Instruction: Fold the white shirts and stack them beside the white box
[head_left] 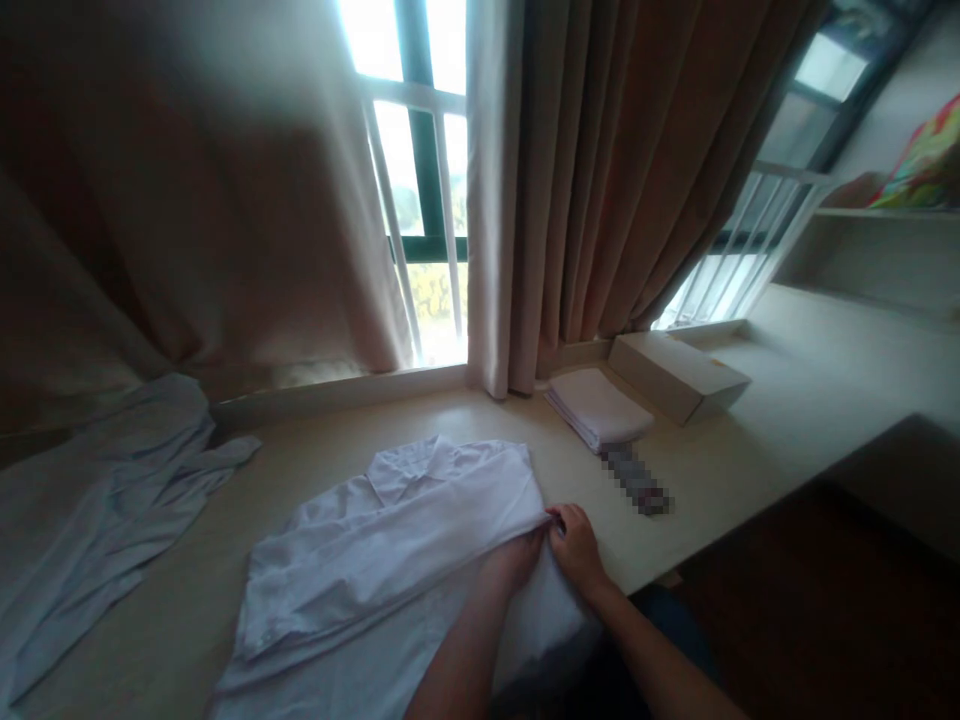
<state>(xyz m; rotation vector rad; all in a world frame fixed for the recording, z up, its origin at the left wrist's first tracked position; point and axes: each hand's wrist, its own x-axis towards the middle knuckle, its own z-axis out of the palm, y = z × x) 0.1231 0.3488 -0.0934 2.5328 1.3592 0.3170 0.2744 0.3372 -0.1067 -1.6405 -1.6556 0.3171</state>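
A white collared shirt [390,540] lies spread on the pale desk [750,440], collar toward the window. Both hands meet at its right edge near the desk's front. My right hand [577,545] is closed, pinching the shirt's edge. My left hand [517,562] presses against the same fold beside it, its fingers tucked under the cloth and mostly hidden.
A crumpled white garment [97,500] lies at the left end of the desk. A folded white stack [600,408] and a flat cardboard box [679,375] sit at the back right by the curtains [615,180]. A small blurred object [637,482] lies near the stack.
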